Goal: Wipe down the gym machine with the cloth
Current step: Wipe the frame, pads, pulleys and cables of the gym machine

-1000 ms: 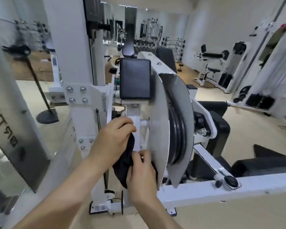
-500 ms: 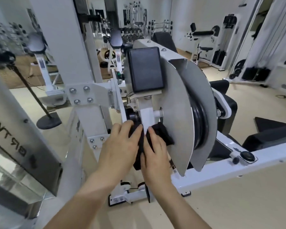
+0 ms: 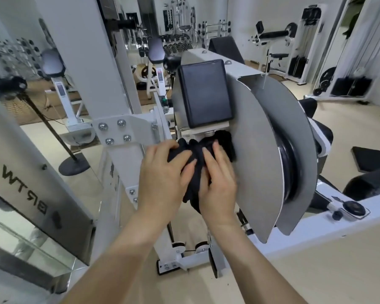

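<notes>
So the crumpled black fabric cloth (image 3: 198,170) is bunched up right under the glossy black rectangular pad (image 3: 204,95) of the white-framed gym machine (image 3: 121,132), pressed against the narrow white post that sits below that pad. Both hands are on it: the left hand (image 3: 162,174) has its fingers curled over the left part of the cloth, and the right hand (image 3: 217,183) lies flatter with fingers pushing the cloth up toward the pad's mount, just beside the big grey curved metal guard plate (image 3: 257,150). So both are closed on the cloth, nothing loose hanging except a bit of fabric drooping between the wrists

Looks to me like the wiping is mid-job, working the fiddly bit around the post and bracket. I'd guess next comes the pad itself or the wide guard plate, which wants the cloth spread flatter for long sweeps, since a wad only suits tight corners

Textures: cloth looks soft and thick, pad is smooth with rounded corners, guard plate is matte painted sheet metal with a disc-like curve, and the bolted white bracket (image 3: 123,131) has shiny round bolt heads that'll catch dust around them
</notes>
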Motion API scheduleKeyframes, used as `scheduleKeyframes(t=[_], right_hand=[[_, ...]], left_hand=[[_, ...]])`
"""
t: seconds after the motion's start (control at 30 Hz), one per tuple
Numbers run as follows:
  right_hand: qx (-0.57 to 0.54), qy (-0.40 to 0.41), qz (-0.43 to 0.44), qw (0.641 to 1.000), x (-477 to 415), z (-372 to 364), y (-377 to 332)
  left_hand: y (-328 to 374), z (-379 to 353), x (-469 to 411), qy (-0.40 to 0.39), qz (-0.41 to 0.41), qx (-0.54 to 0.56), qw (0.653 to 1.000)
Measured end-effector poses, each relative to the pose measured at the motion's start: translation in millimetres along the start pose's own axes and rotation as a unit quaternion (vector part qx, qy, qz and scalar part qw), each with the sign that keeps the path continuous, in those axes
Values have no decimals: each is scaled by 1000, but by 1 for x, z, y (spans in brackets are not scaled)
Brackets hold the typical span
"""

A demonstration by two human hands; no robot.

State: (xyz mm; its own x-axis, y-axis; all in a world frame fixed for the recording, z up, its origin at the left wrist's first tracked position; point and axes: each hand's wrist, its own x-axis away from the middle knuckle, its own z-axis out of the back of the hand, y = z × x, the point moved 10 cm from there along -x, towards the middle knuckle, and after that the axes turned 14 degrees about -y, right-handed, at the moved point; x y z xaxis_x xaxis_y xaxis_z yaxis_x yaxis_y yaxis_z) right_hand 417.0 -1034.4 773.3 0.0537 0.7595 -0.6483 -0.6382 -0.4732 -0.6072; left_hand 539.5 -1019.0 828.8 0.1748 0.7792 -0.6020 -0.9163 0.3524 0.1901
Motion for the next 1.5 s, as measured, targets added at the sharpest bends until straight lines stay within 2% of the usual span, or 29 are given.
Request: scheduleKeyframes(t=[0.13,0.2,0.27,0.37,0.5,0.57,0.63,0.77,0.83,1.03,1.13,1.2,1.27,1.37,1.43,1.5], right_hand=[[102,-66,18,992,53,1,9],[147,-100,23,984,74,-1,10],[145,-123,22,982,86,-1,12],[97,-133,-4,986,89,3,21],[90,-240,-68,964,135,-11,52],[118,-283,-61,950,172,-13,59],[114,-304,-63,944,193,-11,67],[115,-268,-99,951,176,4,86],[129,-266,-122,947,171,13,100],[242,-307,-96,916,186,38,133],[315,-294,-186,883,164,81,180],[346,-298,-213,864,163,83,184],[318,-334,-184,868,176,47,153],[257,-391,-114,876,199,2,112],[272,-393,-65,876,189,14,117],[322,-415,-72,848,173,42,153]], left_hand=[[33,-32,19,-68,-59,-139,986],[48,-40,15,-83,-94,-159,979],[64,-49,13,-93,-140,-189,968],[80,-78,28,-149,-209,-234,938],[74,-118,111,-243,-239,-194,920],[69,-128,154,-287,-229,-130,921],[63,-134,159,-307,-197,-53,929],[50,-118,114,-236,-88,2,968],[50,-125,123,-244,-49,8,968],[97,-165,198,-375,-95,-1,922],[102,-160,189,-354,-124,-52,925],[96,-156,176,-331,-107,-71,935],[95,-156,174,-344,-80,-79,932],[100,-174,193,-404,-102,-111,902],[93,-186,199,-430,-87,-119,891],[97,-196,202,-438,-92,-144,882]])
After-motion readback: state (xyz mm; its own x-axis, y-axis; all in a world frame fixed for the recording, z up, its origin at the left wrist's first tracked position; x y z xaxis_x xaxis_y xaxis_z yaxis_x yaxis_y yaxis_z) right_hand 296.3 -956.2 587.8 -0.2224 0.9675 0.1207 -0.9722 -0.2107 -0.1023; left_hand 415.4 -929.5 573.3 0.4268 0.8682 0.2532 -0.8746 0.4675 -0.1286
